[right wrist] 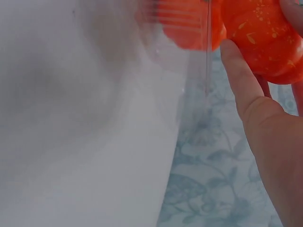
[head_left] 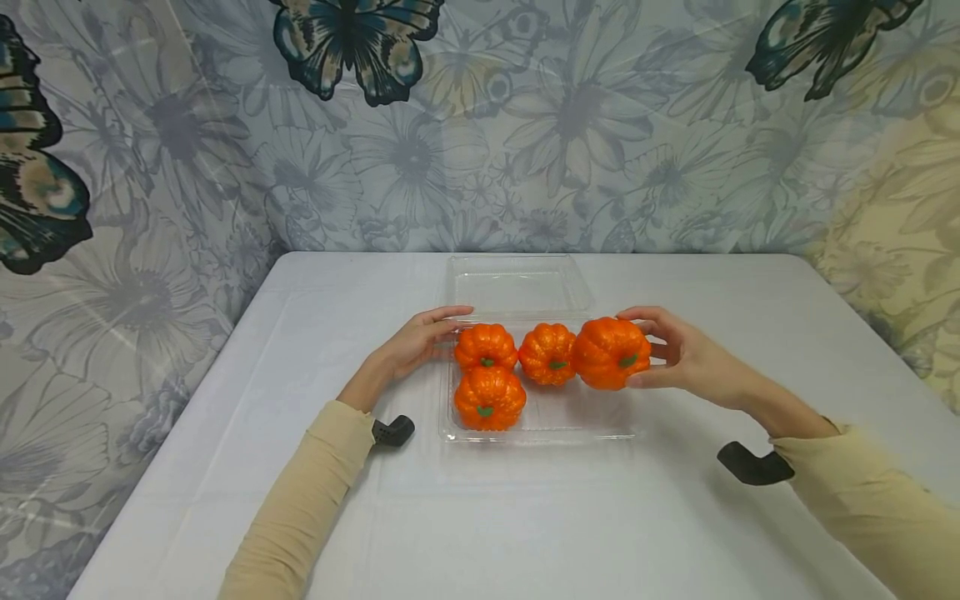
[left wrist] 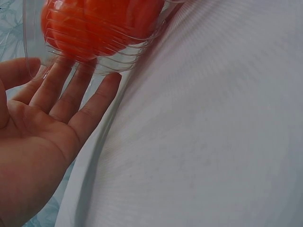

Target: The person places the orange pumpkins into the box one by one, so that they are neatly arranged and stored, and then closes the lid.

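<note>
A clear plastic clamshell container [head_left: 540, 435] lies with its lid folded back, and three small orange toy pumpkins sit in it. Two of them, a back-left pumpkin [head_left: 486, 343] and a front-left pumpkin [head_left: 490, 400], touch each other; a third pumpkin [head_left: 546, 360] is nearer the middle. My right hand [head_left: 686, 354] holds a fourth orange pumpkin [head_left: 609, 354] above the container's right side, thumb in front and fingers behind. My left hand [head_left: 415, 340] touches the container's left wall with fairly straight fingers [left wrist: 97, 106]; the ribbed wall [left wrist: 128, 59] shows close up in the left wrist view.
The clear lid [head_left: 517, 283] lies flat behind the container on a white-covered table [head_left: 525, 525]. Patterned cloth [head_left: 480, 167] with butterflies and flowers hangs behind and at the sides. A black wrist device [head_left: 753, 464] shows beside the right sleeve, another black device [head_left: 395, 431] by the left.
</note>
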`<state>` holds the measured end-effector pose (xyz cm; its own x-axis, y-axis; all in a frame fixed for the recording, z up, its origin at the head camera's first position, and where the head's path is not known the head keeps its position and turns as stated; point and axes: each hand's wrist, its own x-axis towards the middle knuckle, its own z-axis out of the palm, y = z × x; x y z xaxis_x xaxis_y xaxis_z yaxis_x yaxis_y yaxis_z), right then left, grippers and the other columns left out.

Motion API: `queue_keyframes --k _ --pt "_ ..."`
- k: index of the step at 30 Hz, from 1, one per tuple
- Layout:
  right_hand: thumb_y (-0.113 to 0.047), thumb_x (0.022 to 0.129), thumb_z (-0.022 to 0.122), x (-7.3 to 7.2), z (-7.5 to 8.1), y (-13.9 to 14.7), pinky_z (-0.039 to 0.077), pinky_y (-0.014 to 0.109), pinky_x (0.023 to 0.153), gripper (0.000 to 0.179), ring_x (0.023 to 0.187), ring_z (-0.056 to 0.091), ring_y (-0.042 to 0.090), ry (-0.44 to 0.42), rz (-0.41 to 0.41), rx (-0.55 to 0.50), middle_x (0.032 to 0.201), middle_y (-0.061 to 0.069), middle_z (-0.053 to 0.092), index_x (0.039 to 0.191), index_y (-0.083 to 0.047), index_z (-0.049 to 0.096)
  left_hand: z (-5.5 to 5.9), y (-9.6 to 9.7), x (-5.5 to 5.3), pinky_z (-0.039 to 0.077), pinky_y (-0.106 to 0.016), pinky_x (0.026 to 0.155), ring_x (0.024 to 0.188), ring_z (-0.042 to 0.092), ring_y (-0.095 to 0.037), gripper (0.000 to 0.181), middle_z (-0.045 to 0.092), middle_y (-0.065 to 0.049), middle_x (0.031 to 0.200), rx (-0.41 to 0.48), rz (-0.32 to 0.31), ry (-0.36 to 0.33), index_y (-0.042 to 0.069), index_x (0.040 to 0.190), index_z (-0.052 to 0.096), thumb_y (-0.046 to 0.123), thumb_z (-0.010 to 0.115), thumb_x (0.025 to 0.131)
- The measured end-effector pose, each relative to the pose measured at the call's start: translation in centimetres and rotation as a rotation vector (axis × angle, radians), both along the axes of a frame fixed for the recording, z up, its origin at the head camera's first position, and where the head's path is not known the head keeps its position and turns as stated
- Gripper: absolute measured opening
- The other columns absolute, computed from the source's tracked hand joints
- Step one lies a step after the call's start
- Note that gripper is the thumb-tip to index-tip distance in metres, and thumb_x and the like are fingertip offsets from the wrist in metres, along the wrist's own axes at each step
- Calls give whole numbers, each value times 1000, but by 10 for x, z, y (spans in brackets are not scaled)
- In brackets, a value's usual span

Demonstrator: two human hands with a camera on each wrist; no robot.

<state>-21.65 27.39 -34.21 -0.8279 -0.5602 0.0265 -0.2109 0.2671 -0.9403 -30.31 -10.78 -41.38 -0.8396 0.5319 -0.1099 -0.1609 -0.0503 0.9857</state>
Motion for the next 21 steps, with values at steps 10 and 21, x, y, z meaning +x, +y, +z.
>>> queue_keyframes --k 10,21 --pt "2 78 75 4 -4 -26 52 38 82 68 109 57 30 -18 85 41 131 19 43 135 -9 39 -1 -2 0 46 -43 91 112 52 -24 44 45 -20 140 -5 -6 6 0 144 38 12 41 102" --pt "4 77 76 6 -10 -43 52 37 83 66 119 46 36 17 144 48 132 20 42 132 -5 41 -1 -1 -2 45 -44 92 113 52 -25 44 46 -19 139 -6 -9 5 0 144 38 13 41 102"
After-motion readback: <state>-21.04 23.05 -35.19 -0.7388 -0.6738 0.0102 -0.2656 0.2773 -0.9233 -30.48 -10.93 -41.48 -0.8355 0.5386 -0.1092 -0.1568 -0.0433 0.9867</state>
